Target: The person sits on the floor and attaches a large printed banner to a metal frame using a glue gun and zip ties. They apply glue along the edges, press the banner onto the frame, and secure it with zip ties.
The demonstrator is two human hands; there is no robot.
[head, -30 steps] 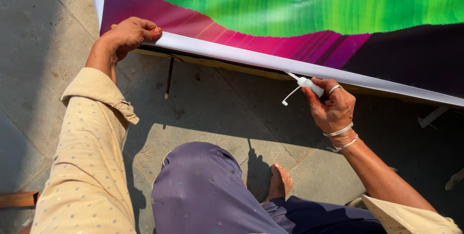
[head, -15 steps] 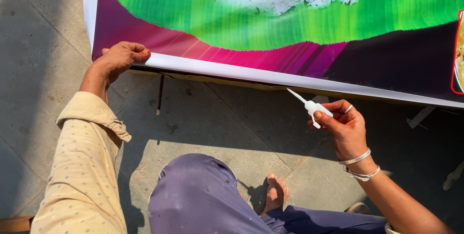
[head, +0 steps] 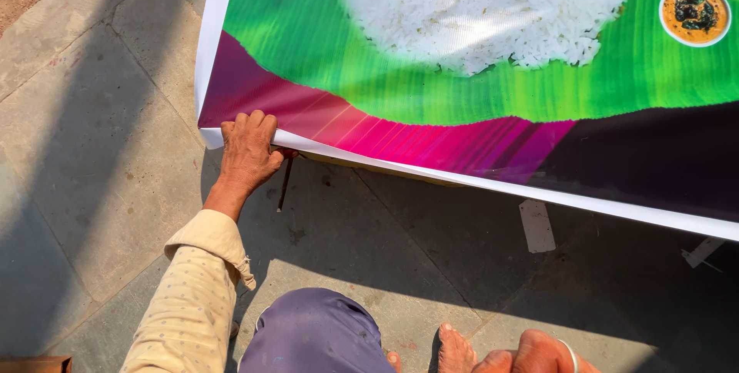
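A large printed banner (head: 477, 88) with a green leaf, white rice and a magenta band lies stretched over a frame on stone paving. My left hand (head: 248, 153) grips the banner's white lower edge near its left corner, fingers curled over the top. My right hand (head: 535, 356) sits low at the bottom edge of the view, by my bare foot (head: 454, 350); only its knuckles and a ring show, and whatever it holds is hidden. My knee in purple cloth (head: 315, 334) is between my arms.
Grey stone slabs (head: 92, 150) spread to the left and under the banner. A thin dark rod (head: 285, 184) hangs below the banner edge by my left hand. A white tape strip (head: 536, 225) lies on the paving; another white piece (head: 702, 251) is at the right.
My right hand, which held a small white tool up near the banner edge, has dropped to the bottom of the view and the tool is out of sight. The view shifted up the banner.
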